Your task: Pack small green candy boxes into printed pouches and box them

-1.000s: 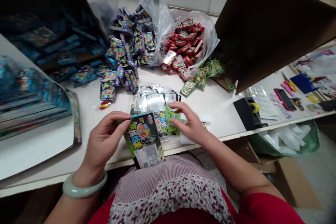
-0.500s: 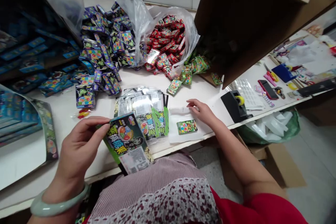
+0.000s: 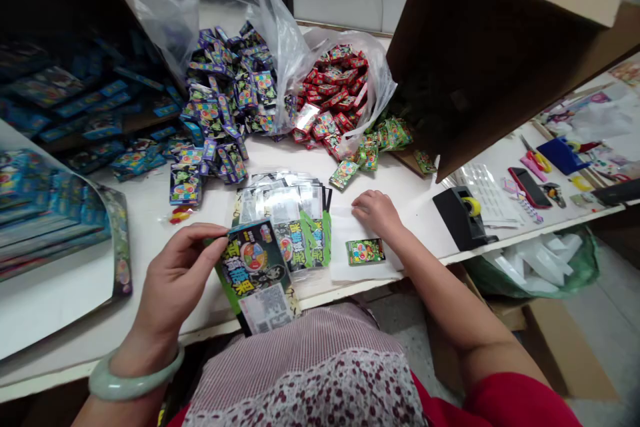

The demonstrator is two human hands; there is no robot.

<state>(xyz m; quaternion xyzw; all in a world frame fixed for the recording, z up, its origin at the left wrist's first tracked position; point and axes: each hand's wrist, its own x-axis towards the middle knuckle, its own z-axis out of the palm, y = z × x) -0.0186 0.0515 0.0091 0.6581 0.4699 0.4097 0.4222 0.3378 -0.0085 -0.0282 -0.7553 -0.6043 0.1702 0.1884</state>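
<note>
My left hand [image 3: 177,277] pinches the upper edge of a printed black-and-green candy card [image 3: 255,277], which hangs over the table's front edge. Just behind that card lies a stack of clear-sleeved cards [image 3: 280,203]. My right hand [image 3: 377,212] rests with curled fingers on a white sheet [image 3: 345,230]. A small green candy box [image 3: 365,251] lies on the sheet just below those fingers, not held. Heaps of purple candy boxes [image 3: 225,100] and red candy packs [image 3: 335,93] stand further back, out of reach of both hands' present spots.
A large cardboard box [image 3: 480,60] lies tilted at the back right, with green packs [image 3: 385,137] by its mouth. A black tape dispenser [image 3: 463,217] stands right of my right hand. Blue-packaged goods [image 3: 60,207] fill the left side. A phone [image 3: 530,187] lies further right.
My right hand has shifted slightly onto the white sheet, further from the stack than one second ago. The small green box now lies on the sheet. My left hand still holds the card.
</note>
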